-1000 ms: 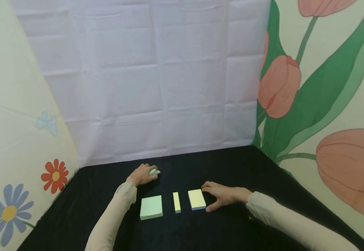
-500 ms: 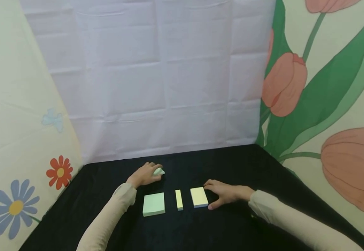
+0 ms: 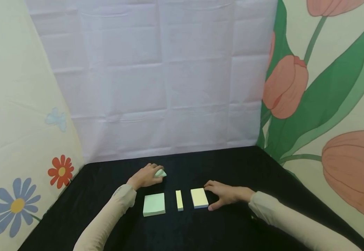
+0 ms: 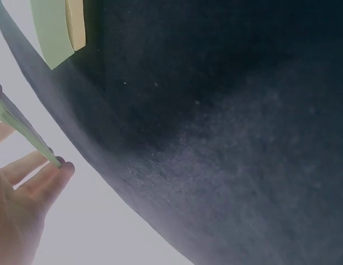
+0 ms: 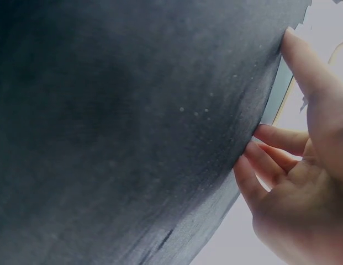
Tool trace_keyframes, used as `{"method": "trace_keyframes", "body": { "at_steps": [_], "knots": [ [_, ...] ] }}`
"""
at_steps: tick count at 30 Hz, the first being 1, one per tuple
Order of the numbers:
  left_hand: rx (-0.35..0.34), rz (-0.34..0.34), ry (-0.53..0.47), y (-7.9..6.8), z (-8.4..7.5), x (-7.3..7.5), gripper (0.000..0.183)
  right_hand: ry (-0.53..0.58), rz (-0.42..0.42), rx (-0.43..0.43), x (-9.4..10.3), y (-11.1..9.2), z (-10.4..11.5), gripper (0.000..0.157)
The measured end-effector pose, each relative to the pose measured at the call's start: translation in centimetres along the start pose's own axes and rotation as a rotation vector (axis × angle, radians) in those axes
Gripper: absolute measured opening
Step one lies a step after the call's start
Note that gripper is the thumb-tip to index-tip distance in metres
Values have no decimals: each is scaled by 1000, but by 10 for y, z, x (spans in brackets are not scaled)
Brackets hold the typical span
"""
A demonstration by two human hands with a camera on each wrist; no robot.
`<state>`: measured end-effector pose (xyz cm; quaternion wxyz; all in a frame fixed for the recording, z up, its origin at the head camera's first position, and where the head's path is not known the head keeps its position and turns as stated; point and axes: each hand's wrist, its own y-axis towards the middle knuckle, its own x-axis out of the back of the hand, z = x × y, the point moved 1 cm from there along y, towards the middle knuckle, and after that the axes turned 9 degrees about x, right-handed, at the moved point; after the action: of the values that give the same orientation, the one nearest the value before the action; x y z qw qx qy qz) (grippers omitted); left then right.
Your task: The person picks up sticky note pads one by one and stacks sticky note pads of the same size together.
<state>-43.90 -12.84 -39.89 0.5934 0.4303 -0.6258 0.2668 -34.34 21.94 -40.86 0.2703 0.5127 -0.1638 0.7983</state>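
Note:
My left hand (image 3: 147, 175) is over the back left of the table, gripping a thin light green sticky note pad (image 3: 161, 173). In the left wrist view that thin pad (image 4: 28, 132) spans from thumb to fingertips, tilted. A larger light green sticky note pad (image 3: 154, 204) lies just in front of this hand. To its right is a narrow yellow sticky note pad (image 3: 179, 200). My right hand (image 3: 227, 194) holds the right side of a yellow sticky note pad (image 3: 199, 197), thumb at its front corner and fingers at its back corner. That pad lies flat, its side bluish.
A black cloth (image 3: 232, 164) covers the table, and the pads lie in a row across its middle. Behind it hangs a creased white sheet (image 3: 169, 87). Flower-printed cloths stand at the left (image 3: 12, 104) and right (image 3: 313, 132).
The left hand has shifted slightly to the right and nearer with the thin green pad, which shows more beyond the fingers. The right hand stays at the yellow pad. The head view has shifted a little.

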Motion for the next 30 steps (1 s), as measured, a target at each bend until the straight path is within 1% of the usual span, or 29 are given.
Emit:
{"method": "trace_keyframes", "body": {
  "at_steps": [2,4,7,9,15,18,21,23,28,30],
  "knots": [
    [1,1,-1,0,-2,0,52,-14,-7,43,-3,-1,-11,73],
    [3,1,3,-1,-3,0,52,-14,-13,66,-4,-1,-15,75],
    [3,1,2,-1,-5,0,52,-10,-9,72,-5,-2,-17,76],
    [1,-4,3,-2,-5,-1,52,12,-7,50,-2,-3,-9,75],
    [-2,1,9,-3,-3,-2,50,-17,7,-13,-1,0,-1,71],
    [0,4,13,-3,-3,-1,51,-20,5,-4,-2,1,-2,71],
    [-3,-5,23,-3,-5,0,52,-13,6,9,-2,0,-2,73],
    [-8,-12,35,-3,-6,0,54,-29,7,23,-1,0,-2,73],
    [-17,-19,37,-3,-9,-1,56,-26,7,16,0,-1,-3,73],
    [-18,-22,33,-3,-10,-2,56,-1,5,7,0,-2,-5,73]
  ]
}}
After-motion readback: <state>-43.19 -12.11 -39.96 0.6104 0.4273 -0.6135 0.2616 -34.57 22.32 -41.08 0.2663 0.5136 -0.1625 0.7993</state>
